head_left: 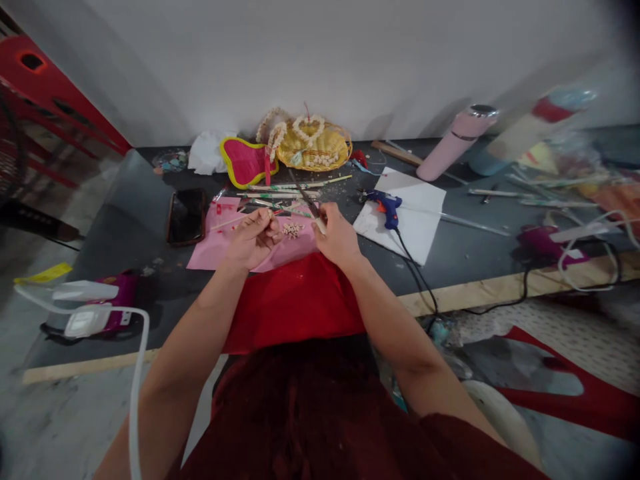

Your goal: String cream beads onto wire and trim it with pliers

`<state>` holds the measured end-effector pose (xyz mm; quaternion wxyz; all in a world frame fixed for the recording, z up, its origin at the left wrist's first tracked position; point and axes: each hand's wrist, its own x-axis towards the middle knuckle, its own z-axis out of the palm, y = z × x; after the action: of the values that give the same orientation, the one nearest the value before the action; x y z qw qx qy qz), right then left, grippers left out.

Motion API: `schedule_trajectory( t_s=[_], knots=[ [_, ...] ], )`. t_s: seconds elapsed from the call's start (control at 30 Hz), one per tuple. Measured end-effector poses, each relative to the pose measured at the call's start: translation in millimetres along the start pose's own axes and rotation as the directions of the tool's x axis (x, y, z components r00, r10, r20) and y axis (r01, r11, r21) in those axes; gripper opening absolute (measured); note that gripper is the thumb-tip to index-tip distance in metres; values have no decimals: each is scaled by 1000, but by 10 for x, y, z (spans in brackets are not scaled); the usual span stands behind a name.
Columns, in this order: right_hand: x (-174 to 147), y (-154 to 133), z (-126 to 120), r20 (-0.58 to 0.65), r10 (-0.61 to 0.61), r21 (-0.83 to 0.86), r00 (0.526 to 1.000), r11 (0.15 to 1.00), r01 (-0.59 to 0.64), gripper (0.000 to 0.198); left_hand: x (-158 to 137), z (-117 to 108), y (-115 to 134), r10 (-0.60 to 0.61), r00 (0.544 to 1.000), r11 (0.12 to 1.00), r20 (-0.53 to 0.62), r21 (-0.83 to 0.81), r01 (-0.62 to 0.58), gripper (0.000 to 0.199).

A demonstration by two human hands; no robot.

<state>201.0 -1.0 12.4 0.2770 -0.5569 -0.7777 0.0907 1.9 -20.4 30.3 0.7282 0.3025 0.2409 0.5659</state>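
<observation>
My right hand (pixel 336 233) is closed around the pale handle of a knife (pixel 306 199), whose dark narrow blade points up and away to the left. My left hand (pixel 255 239) is pinched shut on a thin pale stick (pixel 225 224) that juts out to its left. Between the hands lies a small heap of beige cut pieces (pixel 293 230) on a pink sheet (pixel 210 250). Just beyond them are several patterned paper-wrapped sticks (pixel 285 188). Red cloth (pixel 300 307) covers the table's near edge and my lap.
A yellow basket (pixel 343 150) with beaded strings and a pink-and-yellow padded piece (pixel 245 162) stand behind. Left is a phone (pixel 186 217). On the right, a blue glue gun (pixel 387 203) lies on white paper (pixel 420 233), its cord hanging off the edge. A pink bottle (pixel 453 143) stands behind it.
</observation>
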Motion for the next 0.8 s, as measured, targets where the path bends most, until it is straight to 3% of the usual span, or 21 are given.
schedule_trajectory(
  t_s=[0.1, 0.23, 0.4, 0.63, 0.8],
  knots=[
    [13, 27, 4, -8, 19, -16, 1000, 1000, -19, 18, 0, 0, -12, 23, 1000, 1000, 12, 17, -24, 16],
    [20, 28, -3, -2, 10, 37, 1000, 999, -10, 13, 8, 13, -20, 20, 997, 999, -77, 42, -17, 12],
    [24, 39, 1, 20, -24, 144, 1000, 989, 21, 20, 16, 32, -22, 35, 990, 997, -134, 66, -26, 11],
    [26, 43, -2, -6, -37, 83, 999, 996, 37, 30, 38, -10, -74, 70, 994, 990, -88, 127, -58, 7],
    [3, 2, -47, 15, -145, 101, 989, 985, 143, 31, 48, -2, -43, 101, 981, 989, -168, 128, -80, 9]
  ],
)
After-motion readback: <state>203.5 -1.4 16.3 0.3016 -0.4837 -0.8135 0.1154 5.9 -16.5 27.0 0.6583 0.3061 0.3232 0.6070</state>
